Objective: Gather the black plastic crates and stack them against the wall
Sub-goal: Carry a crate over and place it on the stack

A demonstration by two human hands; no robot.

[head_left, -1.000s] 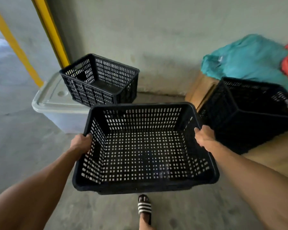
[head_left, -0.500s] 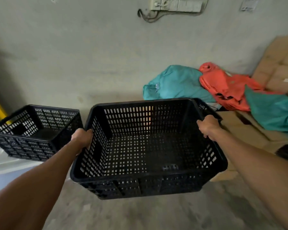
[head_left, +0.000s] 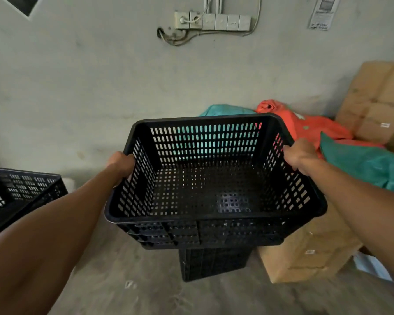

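I hold a black perforated plastic crate (head_left: pixel 205 187) in front of me, raised off the floor and facing the grey wall (head_left: pixel 100 87). My left hand (head_left: pixel 121 163) grips its left rim and my right hand (head_left: pixel 299 156) grips its right rim. Directly under it, a dark black crate (head_left: pixel 214 263) stands on the floor, mostly hidden by the held one. Another black crate (head_left: pixel 21 196) sits at the left edge, partly cut off and partly behind my left forearm.
Cardboard boxes (head_left: pixel 309 258) stand right of the floor crate, with more boxes (head_left: pixel 378 105) against the wall. Orange (head_left: pixel 305 128) and teal bags (head_left: pixel 362 164) lie on them. A socket strip with loose cables (head_left: pixel 212 21) hangs on the wall above. Concrete floor (head_left: pixel 123 280) lies below.
My view has swung right and up toward the wall. The held crate has moved right and now sits above a dark crate on the floor; the left crate has slid to the frame edge.
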